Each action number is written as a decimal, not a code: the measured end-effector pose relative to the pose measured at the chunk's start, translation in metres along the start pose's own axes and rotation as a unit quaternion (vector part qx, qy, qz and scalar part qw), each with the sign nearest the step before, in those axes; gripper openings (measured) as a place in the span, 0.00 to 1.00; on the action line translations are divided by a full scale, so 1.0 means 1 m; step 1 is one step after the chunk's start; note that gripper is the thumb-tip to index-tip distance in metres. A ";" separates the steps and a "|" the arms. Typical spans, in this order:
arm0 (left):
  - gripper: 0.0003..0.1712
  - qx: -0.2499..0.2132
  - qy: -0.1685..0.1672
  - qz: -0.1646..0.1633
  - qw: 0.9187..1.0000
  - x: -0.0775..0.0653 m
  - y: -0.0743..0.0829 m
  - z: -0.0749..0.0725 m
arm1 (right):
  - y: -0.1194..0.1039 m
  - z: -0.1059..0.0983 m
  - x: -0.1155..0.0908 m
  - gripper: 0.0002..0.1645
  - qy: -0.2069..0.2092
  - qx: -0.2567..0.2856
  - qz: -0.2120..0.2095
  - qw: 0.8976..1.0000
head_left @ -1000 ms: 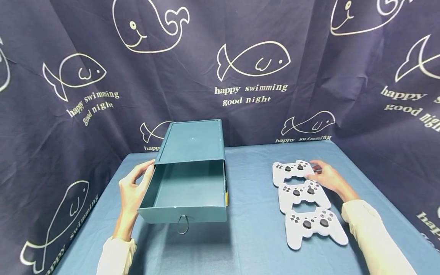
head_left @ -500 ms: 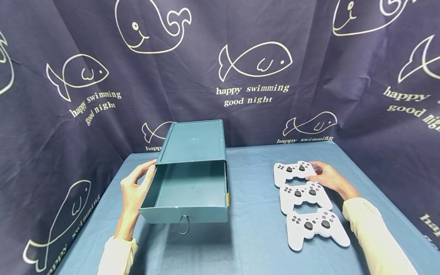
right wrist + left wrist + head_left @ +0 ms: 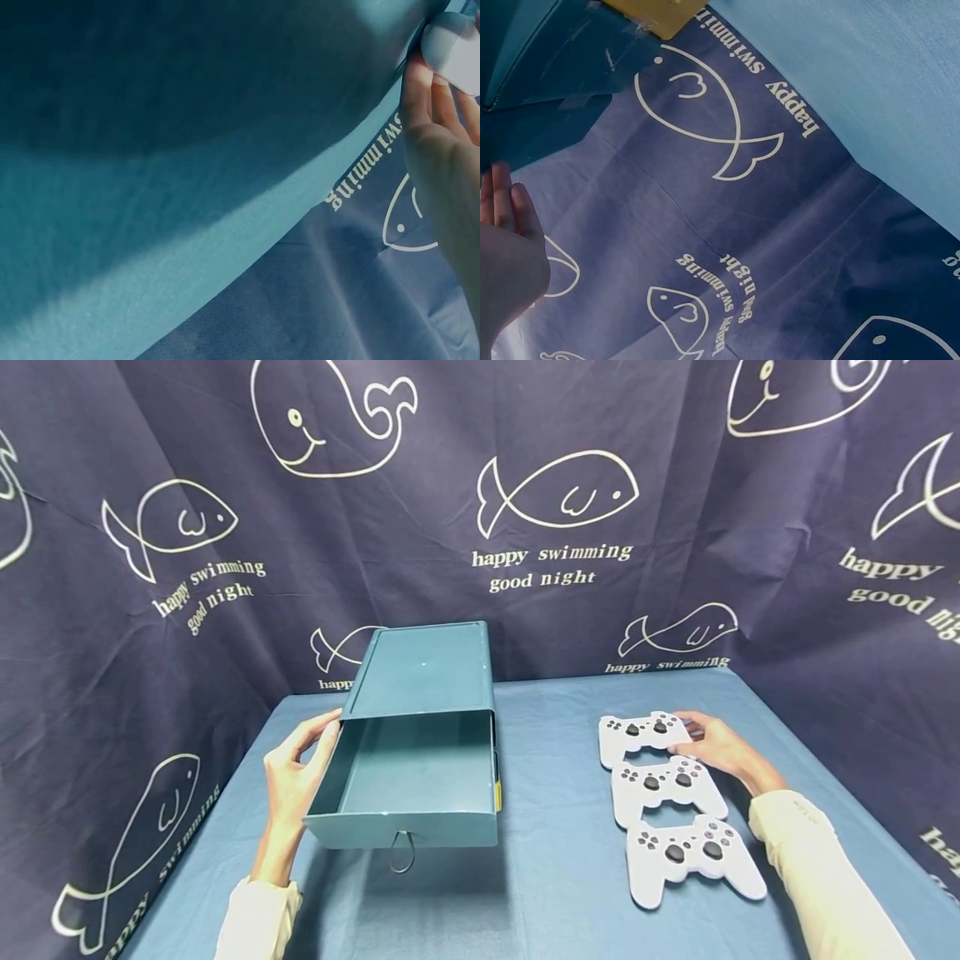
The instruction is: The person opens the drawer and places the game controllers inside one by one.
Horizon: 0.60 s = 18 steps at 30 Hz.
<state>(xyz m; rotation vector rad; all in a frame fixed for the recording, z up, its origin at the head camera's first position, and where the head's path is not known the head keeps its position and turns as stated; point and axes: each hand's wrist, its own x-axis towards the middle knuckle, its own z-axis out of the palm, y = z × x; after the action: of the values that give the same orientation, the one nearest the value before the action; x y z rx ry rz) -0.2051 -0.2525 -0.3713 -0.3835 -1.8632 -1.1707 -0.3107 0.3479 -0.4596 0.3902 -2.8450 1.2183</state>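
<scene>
**Your right hand pinches the far controller; your left rests against the box**

Your right hand [image 3: 722, 748] has thumb and fingers clamped on the right-hand end of the far controller [image 3: 647, 735]. Your left hand [image 3: 295, 768] touches the left side of the box [image 3: 420, 668] by its front corner, fingers fairly straight, thumb held apart from them.

The far controller is smooth and white, with two rounded grips, dark domed sticks and small buttons. The middle controller [image 3: 667, 785] and the near controller [image 3: 693, 852] share that shape. The box is teal, hard-looking and flat-topped with a thin raised rim; its drawer [image 3: 450, 829] stands out towards you, square-cornered, with a thin wire loop [image 3: 413, 853] at the front and a yellow piece [image 3: 498, 796] on the box's right side. Blue cloth [image 3: 555, 777] covers the table, lightly creased, and a navy curtain [image 3: 555, 635] printed with pale fish hangs behind.

The far controller lies to the left of your right hand, its right end within your fingers. The other two sit nearer you in a close column; whether they touch is hard to tell. The box is well apart, to their left.
</scene>
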 end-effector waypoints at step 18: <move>0.12 -0.019 0.002 0.014 1.000 0.004 0.028 0.000 | -0.010 -0.001 -0.004 0.40 0.023 -0.045 0.031 0.998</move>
<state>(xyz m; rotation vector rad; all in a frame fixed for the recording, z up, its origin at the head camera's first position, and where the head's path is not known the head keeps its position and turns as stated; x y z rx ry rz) -0.1896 -0.2393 -0.3520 -0.4276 -1.8289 -1.1888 -0.3049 0.3433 -0.4521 0.2700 -2.8786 1.0882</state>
